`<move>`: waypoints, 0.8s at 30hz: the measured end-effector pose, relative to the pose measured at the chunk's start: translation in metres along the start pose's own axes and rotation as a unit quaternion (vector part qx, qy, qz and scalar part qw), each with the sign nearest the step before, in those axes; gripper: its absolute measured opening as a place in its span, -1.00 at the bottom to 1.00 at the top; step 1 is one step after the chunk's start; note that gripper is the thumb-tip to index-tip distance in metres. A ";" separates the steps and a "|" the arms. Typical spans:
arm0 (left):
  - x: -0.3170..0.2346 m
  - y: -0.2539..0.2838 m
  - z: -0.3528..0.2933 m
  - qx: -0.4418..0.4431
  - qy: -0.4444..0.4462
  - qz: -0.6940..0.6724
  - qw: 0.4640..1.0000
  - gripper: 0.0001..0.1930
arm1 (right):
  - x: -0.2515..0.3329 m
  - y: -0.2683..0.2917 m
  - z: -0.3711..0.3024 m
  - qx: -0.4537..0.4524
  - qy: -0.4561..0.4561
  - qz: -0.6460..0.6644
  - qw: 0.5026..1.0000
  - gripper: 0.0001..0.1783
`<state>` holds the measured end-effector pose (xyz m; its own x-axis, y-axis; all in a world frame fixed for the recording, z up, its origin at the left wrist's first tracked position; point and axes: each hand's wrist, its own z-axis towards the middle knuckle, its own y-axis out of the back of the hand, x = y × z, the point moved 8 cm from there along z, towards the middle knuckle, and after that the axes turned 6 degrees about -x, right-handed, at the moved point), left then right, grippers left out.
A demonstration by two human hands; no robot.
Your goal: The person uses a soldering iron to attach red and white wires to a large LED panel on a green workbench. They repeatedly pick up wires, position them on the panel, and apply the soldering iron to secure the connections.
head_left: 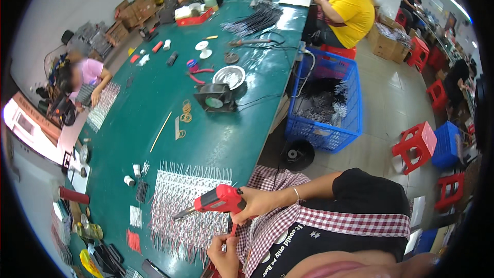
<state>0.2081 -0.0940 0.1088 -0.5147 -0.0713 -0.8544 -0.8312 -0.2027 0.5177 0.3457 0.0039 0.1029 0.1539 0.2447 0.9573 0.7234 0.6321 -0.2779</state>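
My right hand (250, 204) grips a red gun-shaped tool (218, 199) with a dark metal nozzle pointing left. Under the nozzle lies a wide mat of white pieces in rows (188, 185), with thin wires fringing its edges. Below the right hand, my left hand (224, 254) is closed, its fingers curled at the lower end of a narrow red part (234, 229). What those fingers pinch is too small to make out. Left of the mat are a white wire bundle (135, 216) and a red wire bundle (133, 240).
Farther up the green table (221, 144) stand a small fan (215, 98), a metal bowl (229, 76), red-handled pliers (198, 75) and a soldering iron (249, 42). A blue crate (325, 136) of wires sits beside the table. Other people work at its far end and left side.
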 end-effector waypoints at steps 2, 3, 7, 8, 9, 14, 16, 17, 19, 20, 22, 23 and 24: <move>-0.012 0.002 -0.010 0.001 -0.011 0.036 0.999 -0.84 | 0.006 -0.002 -0.011 0.000 0.024 0.005 1.000 -0.86; -0.014 0.000 -0.015 -0.004 0.001 0.028 1.000 -0.85 | 0.011 -0.001 -0.017 0.004 0.035 0.002 0.999 -0.86; -0.008 -0.004 -0.039 -0.033 0.012 -0.035 0.999 -0.91 | 0.011 -0.005 -0.036 0.010 0.074 -0.022 0.997 -0.86; -0.011 -0.005 -0.044 -0.034 0.016 -0.040 0.998 -0.91 | 0.008 -0.006 -0.040 0.010 0.074 -0.014 0.997 -0.86; -0.012 -0.005 -0.048 -0.035 0.020 -0.046 0.998 -0.91 | 0.010 -0.006 -0.045 0.008 0.086 -0.020 0.996 -0.86; -0.018 -0.007 -0.074 -0.067 0.008 -0.079 0.995 -0.90 | 0.007 -0.013 -0.065 0.008 0.113 -0.011 0.994 -0.86; -0.015 -0.006 -0.084 -0.068 0.052 -0.085 0.993 -0.90 | 0.006 -0.015 -0.070 0.012 0.113 -0.033 0.993 -0.87; -0.012 -0.005 -0.089 -0.070 0.074 -0.089 0.991 -0.90 | 0.008 -0.017 -0.072 0.013 0.116 -0.027 0.993 -0.87; -0.017 -0.004 -0.095 -0.079 0.045 -0.087 0.992 -0.87 | 0.008 -0.021 -0.078 0.012 0.116 -0.019 0.993 -0.87; -0.023 -0.005 -0.096 -0.080 0.030 -0.092 0.992 -0.86 | 0.009 -0.020 -0.078 0.016 0.146 -0.028 0.989 -0.88; -0.037 -0.006 -0.098 -0.079 0.005 -0.101 0.992 -0.85 | 0.012 -0.020 -0.085 0.013 0.148 -0.028 0.988 -0.88; -0.045 -0.007 -0.102 -0.087 -0.006 -0.112 0.990 -0.87 | 0.013 -0.020 -0.090 0.010 0.148 -0.027 0.989 -0.88; -0.038 -0.010 -0.108 -0.086 0.019 -0.118 0.989 -0.87 | 0.016 -0.020 -0.095 0.012 0.150 -0.023 0.988 -0.88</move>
<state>0.2583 -0.1946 0.1314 -0.3004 -0.0384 -0.9530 -0.8775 -0.3805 0.2919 0.3980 -0.0748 0.1314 0.3159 -0.0108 0.9487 0.7180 0.6563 -0.2316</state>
